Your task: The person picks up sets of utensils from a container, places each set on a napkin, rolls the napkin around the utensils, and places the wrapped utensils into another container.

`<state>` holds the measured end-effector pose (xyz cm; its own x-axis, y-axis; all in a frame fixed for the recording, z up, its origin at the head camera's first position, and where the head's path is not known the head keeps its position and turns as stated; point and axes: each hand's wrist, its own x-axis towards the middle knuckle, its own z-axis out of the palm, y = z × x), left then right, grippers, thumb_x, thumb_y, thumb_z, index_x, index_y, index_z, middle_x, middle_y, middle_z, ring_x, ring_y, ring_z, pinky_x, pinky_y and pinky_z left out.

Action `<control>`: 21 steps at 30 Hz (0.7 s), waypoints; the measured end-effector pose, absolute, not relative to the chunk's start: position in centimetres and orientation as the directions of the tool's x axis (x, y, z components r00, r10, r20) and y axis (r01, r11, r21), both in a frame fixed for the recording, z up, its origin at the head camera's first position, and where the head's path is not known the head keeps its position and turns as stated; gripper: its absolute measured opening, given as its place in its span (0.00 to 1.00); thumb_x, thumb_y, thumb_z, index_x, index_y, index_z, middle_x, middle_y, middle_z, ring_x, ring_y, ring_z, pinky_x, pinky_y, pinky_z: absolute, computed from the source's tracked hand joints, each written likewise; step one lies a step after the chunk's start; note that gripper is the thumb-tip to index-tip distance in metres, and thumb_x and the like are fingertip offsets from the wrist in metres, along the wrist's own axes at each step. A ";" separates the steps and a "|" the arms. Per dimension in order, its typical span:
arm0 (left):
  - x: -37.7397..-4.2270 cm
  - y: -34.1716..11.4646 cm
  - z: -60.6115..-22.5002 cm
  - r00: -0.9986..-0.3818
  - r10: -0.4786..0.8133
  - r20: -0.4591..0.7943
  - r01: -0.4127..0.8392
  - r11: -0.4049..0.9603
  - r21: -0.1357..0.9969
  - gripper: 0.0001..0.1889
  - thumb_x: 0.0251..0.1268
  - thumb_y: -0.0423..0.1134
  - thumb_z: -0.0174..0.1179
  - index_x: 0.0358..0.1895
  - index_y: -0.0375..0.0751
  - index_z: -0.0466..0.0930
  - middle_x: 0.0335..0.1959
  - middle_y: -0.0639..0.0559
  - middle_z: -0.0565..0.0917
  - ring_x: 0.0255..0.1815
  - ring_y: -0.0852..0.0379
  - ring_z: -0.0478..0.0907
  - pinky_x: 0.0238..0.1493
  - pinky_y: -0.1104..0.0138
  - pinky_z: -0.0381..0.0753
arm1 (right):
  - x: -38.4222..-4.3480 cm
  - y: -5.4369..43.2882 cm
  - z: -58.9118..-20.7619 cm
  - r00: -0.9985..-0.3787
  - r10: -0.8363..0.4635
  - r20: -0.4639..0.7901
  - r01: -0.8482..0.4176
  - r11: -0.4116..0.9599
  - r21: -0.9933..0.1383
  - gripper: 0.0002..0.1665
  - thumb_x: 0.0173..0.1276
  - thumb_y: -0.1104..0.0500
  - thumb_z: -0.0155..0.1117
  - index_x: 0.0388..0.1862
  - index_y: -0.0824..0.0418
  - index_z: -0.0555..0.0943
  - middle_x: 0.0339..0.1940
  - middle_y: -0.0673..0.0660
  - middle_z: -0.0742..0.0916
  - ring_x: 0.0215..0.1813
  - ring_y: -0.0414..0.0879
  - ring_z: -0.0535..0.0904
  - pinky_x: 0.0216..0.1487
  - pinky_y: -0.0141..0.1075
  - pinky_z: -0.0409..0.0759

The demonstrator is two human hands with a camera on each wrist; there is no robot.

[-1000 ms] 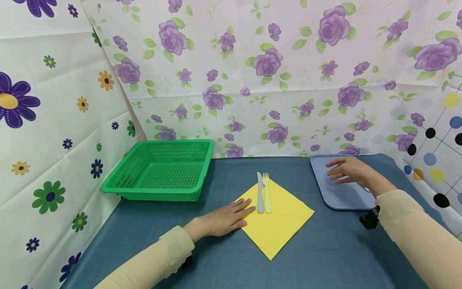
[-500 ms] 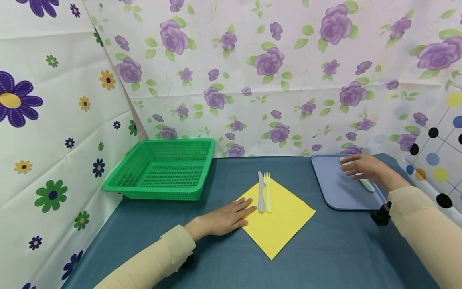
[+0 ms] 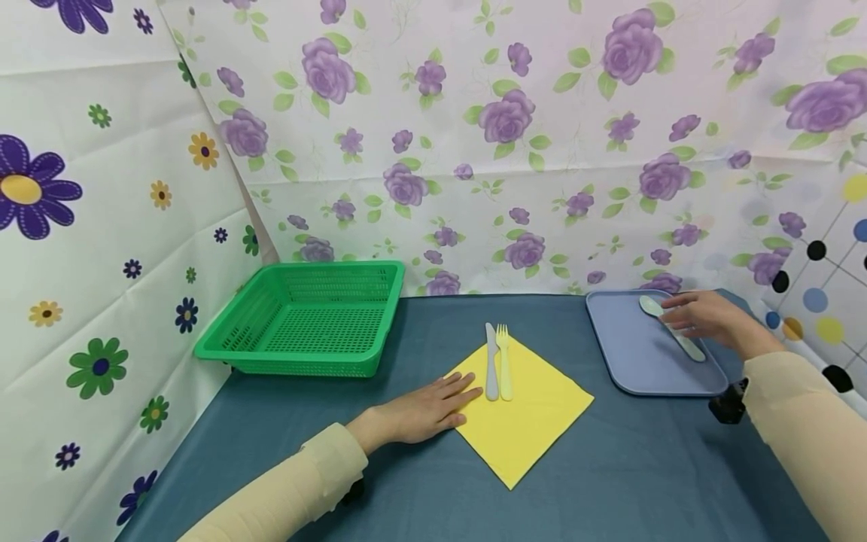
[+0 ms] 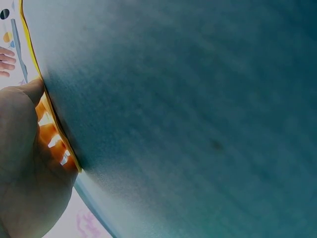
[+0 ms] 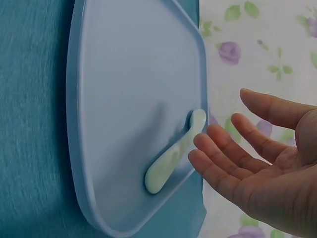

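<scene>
"Spoon is showing plainly on the blue tray now, see? A second ago that right hand was mostly covering it."

"So the hand has shifted, not the spoon?"

"Looks that way to me. The hand has slid rightward, and what it uncovered lies slantwise on the right part of the tray, bowl end toward the flowered backdrop."

"Has the hand got hold of it?"

"No. Its fingers are loose and a little spread, with nothing clasped in them. They're right up by the spoon's middle; whether one brushes it, I can't tell."

"And the other?"

"Left hand lies flat on the corner of the yellow napkin, fingers stretched out, gripping nothing. It's hardly stirred."

"What about that knife and fork?"

"Side by side on the napkin, same as a moment ago, the knife just beside those left fingertips."

"So what does the shift mean for the work?"

"My reading: the right hand is well placed by the spoon, but nothing's been secured. As things stand, the spoon rests free on the tray, well apart from the other two pieces of cutlery."
</scene>
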<state>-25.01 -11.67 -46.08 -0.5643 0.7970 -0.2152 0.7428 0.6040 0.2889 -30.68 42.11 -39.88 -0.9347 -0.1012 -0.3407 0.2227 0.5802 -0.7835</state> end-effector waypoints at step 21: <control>-25.0 -11.6 -46.1 -0.559 0.803 -0.208 0.750 0.596 0.287 0.30 0.89 0.53 0.37 0.86 0.55 0.48 0.87 0.52 0.44 0.87 0.50 0.39 0.84 0.53 0.47 | -31.1 43.4 -41.7 -0.943 -0.065 -0.326 0.224 0.600 -0.768 0.43 0.83 0.59 0.54 0.81 0.79 0.45 0.77 0.85 0.55 0.78 0.78 0.53 0.76 0.65 0.60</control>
<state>-25.01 -11.57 -46.11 -0.5585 0.8029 -0.2084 0.7499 0.5961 0.2868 -31.06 43.39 -41.69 -0.9432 -0.0652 -0.3259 0.2239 0.5998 -0.7681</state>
